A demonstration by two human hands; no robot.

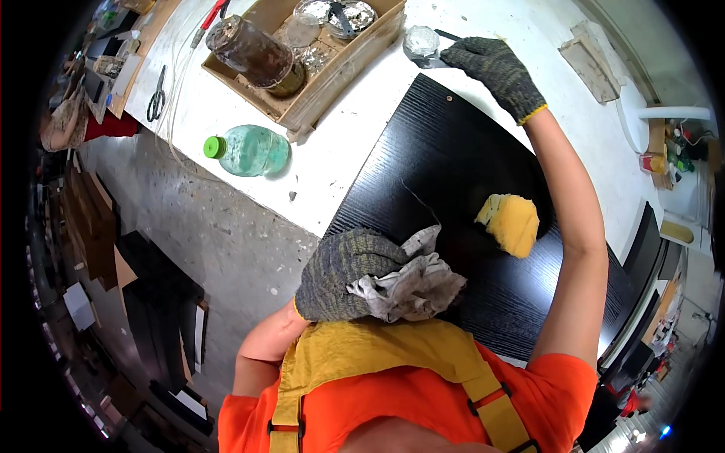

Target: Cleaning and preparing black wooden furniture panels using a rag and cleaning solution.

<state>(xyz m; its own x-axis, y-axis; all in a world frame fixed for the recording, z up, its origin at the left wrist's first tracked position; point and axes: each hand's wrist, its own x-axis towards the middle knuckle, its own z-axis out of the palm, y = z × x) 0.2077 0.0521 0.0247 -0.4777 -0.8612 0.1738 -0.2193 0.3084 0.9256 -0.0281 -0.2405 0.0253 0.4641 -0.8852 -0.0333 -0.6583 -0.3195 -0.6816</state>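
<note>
My left hand (pixel 343 275), in a dark grey knitted work glove, is closed around a crumpled, stained whitish rag (pixel 411 288), close to my body at the near edge of a black wood-grain panel (pixel 393 162). My right hand (pixel 495 74), in a matching glove with a yellow cuff, reaches past the panel's far corner. Its fingers are bent and pressed together next to a small round silvery tin (pixel 421 42). A dark flat piece (pixel 430 63) shows at the fingertips; what they hold is mostly hidden. On the panel lies a torn yellow sponge (pixel 513 225).
A cardboard tray (pixel 343 79) holds a stained brown jar (pixel 253 57) and round tubs. Left of the panel, a green-capped bottle (pixel 249 151) lies near the white table's edge. Scissors (pixel 156 97) and a thin cable lie farther left. A dirty block (pixel 590 68) sits at the right.
</note>
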